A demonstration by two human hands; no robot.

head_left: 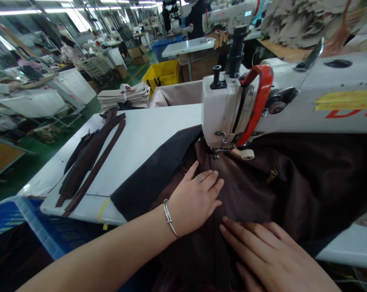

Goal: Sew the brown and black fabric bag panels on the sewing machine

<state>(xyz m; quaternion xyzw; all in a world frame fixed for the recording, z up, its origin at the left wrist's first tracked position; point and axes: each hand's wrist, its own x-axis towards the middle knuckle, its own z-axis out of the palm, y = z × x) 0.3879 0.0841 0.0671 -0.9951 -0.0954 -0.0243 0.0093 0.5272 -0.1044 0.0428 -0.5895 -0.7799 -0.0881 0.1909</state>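
Note:
Dark brown fabric lies under the needle and presser foot of a white sewing machine. My left hand, with a ring and a bracelet, rests flat on the fabric just in front of the foot, fingers spread. Nearer to me, my right hand lies on the same fabric with its fingers stretched out; its thumb side is partly cut off by the lower edge. A brass zipper pull shows on the fabric to the right. Black fabric sticks out on the left.
Dark brown strips lie on the white table at left. Below its left edge stands a blue basket. Behind are a bundle of fabric pieces, a yellow crate and other people at workstations.

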